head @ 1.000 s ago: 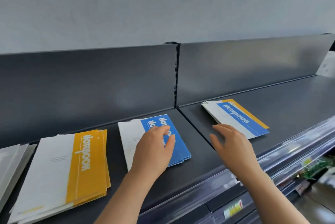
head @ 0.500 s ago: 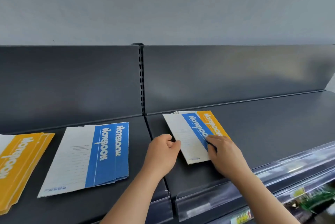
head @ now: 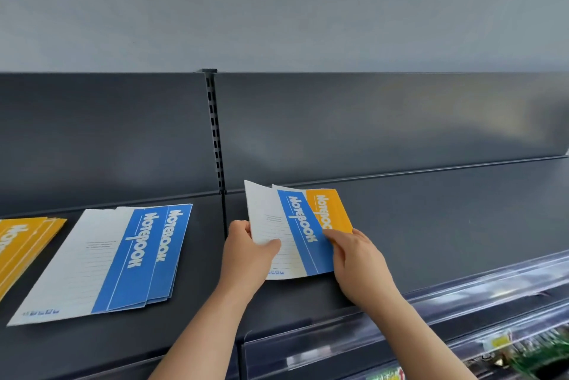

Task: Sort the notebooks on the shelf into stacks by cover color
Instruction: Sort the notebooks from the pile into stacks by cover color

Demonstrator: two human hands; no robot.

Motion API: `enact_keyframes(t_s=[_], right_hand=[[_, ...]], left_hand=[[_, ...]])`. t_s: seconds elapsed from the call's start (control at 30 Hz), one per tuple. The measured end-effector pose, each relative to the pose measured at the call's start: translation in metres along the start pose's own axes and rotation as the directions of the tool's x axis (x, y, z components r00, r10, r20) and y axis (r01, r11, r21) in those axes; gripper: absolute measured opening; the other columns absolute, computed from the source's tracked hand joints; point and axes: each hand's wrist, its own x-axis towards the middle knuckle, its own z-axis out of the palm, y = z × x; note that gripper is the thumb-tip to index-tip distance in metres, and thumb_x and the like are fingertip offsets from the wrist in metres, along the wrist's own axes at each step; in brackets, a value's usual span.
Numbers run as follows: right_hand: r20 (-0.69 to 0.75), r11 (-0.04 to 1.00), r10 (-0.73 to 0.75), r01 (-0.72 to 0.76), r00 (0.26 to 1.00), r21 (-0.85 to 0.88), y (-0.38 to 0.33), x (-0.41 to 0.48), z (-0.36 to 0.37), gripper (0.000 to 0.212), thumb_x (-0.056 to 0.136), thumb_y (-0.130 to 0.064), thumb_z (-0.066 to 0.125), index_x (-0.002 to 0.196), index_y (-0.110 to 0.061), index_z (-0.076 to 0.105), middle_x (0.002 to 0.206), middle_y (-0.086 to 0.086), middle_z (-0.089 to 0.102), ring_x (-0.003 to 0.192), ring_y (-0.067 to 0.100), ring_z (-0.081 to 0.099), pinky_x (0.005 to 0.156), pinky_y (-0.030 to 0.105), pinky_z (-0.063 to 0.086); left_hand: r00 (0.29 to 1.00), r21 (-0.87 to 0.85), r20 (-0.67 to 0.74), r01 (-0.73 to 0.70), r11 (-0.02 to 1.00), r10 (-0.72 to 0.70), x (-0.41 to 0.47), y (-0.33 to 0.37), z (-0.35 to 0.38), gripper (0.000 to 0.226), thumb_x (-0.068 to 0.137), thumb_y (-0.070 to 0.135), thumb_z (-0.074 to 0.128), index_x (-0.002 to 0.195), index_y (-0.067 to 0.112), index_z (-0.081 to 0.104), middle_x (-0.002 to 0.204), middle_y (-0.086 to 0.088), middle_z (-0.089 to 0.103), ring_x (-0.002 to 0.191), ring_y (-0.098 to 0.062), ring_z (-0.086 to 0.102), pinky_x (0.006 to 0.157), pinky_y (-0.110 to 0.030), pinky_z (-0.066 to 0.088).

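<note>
One head-worn camera looks forward and down, close over the dark shelf [head: 431, 225].

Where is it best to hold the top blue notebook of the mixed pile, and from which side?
Pinch the top blue notebook by its white left margin, coming from the left: that side curls up off the pile, leaving room beneath. The left hand pinches there.
</note>
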Motion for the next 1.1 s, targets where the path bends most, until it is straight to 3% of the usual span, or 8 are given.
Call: enact_keyframes(t_s=[0.07, 0.17, 0.23, 0.43, 0.63, 0.83, 1.0, 1.1], right_hand=[[-0.026, 0.999, 0.006, -0.005, 1.0, 0.043, 0.002, 0.0, 0.001, 0.033, 0.097, -0.017, 0.04, 0.125, -0.019, 0.058, 0.117, -0.003, 0.063, 0.112, 0.02, 0.052, 0.089, 0.028, 0.043], [-0.094, 0.999, 0.035, -0.033, 0.995, 0.017, 0.006, 0.002, 0.003, 0.021, 0.095, -0.016, 0.042, 0.1, -0.011, 0.062, 0.094, 0.001, 0.066, 0.093, 0.024, 0.054, 0.079, 0.033, 0.046], [-0.086, 1.0, 0.003, -0.004, 0.996, -0.012, 0.006, 0.003, 0.004, 0.022, 0.095, -0.016, 0.04, 0.092, -0.011, 0.061, 0.089, 0.002, 0.065, 0.086, 0.023, 0.054, 0.085, 0.033, 0.045], [0.007, 0.997, -0.076, 0.075, 0.997, 0.036, 0.001, 0.001, -0.005, 0.031, 0.101, -0.021, 0.035, 0.124, -0.02, 0.055, 0.124, -0.004, 0.06, 0.114, 0.017, 0.05, 0.094, 0.025, 0.041], [-0.1, 1.0, 0.005, -0.006, 0.995, -0.007, 0.008, 0.004, 0.003, 0.026, 0.097, -0.013, 0.036, 0.102, -0.016, 0.061, 0.1, -0.001, 0.064, 0.09, 0.017, 0.051, 0.072, 0.024, 0.038], [0.007, 0.998, -0.056, 0.056, 0.998, 0.016, 0.004, 0.003, -0.003, 0.029, 0.098, -0.015, 0.039, 0.12, -0.02, 0.057, 0.12, -0.005, 0.061, 0.112, 0.018, 0.049, 0.09, 0.027, 0.043], [-0.048, 0.998, -0.024, 0.026, 0.999, 0.054, 0.006, 0.005, 0.003, 0.021, 0.097, -0.015, 0.039, 0.104, -0.011, 0.059, 0.104, 0.001, 0.064, 0.092, 0.02, 0.052, 0.077, 0.028, 0.042], [-0.032, 0.995, -0.011, 0.014, 0.999, 0.098, 0.001, 0.007, 0.003, 0.019, 0.097, -0.02, 0.041, 0.111, -0.016, 0.054, 0.104, 0.001, 0.062, 0.093, 0.022, 0.053, 0.08, 0.03, 0.042]], left_hand=[[1.0, -0.03, -0.018, 0.025, 0.999, -0.026, 0.002, -0.001, -0.001, 0.032, 0.082, 0.007, 0.07, 0.104, 0.014, 0.048, 0.097, 0.005, 0.064, 0.084, -0.009, 0.063, 0.054, -0.018, 0.044], [0.999, -0.039, -0.024, 0.042, 0.998, -0.043, 0.003, -0.002, -0.003, 0.026, 0.084, 0.003, 0.064, 0.105, 0.013, 0.055, 0.1, 0.004, 0.066, 0.086, -0.011, 0.064, 0.053, -0.017, 0.045], [0.999, -0.024, -0.013, 0.032, 0.999, -0.033, 0.001, -0.001, -0.004, 0.021, 0.086, 0.001, 0.058, 0.103, 0.012, 0.061, 0.099, 0.004, 0.068, 0.085, -0.011, 0.064, 0.052, -0.017, 0.045], [0.998, -0.041, -0.02, 0.055, 0.998, -0.056, 0.0, -0.003, -0.007, 0.02, 0.087, 0.003, 0.056, 0.103, 0.014, 0.061, 0.099, 0.006, 0.068, 0.085, -0.01, 0.064, 0.056, -0.021, 0.047], [0.994, -0.022, -0.049, 0.096, 0.995, -0.097, 0.004, -0.007, -0.007, 0.02, 0.088, 0.005, 0.057, 0.107, 0.01, 0.056, 0.106, 0.001, 0.066, 0.088, -0.015, 0.064, 0.051, -0.02, 0.047], [0.995, -0.005, -0.067, 0.072, 0.997, -0.072, -0.001, -0.003, -0.004, 0.02, 0.086, 0.004, 0.057, 0.104, 0.011, 0.052, 0.1, 0.003, 0.063, 0.084, -0.009, 0.06, 0.053, -0.02, 0.043], [0.996, -0.05, -0.071, 0.042, 0.998, -0.046, -0.008, -0.002, -0.011, 0.022, 0.088, 0.001, 0.054, 0.102, 0.017, 0.051, 0.099, 0.008, 0.063, 0.086, -0.006, 0.06, 0.054, -0.019, 0.044], [0.997, -0.101, -0.078, 0.021, 0.995, -0.029, -0.014, 0.0, -0.025, 0.023, 0.089, 0.002, 0.054, 0.102, 0.022, 0.05, 0.099, 0.01, 0.063, 0.088, -0.006, 0.061, 0.057, -0.021, 0.046]])
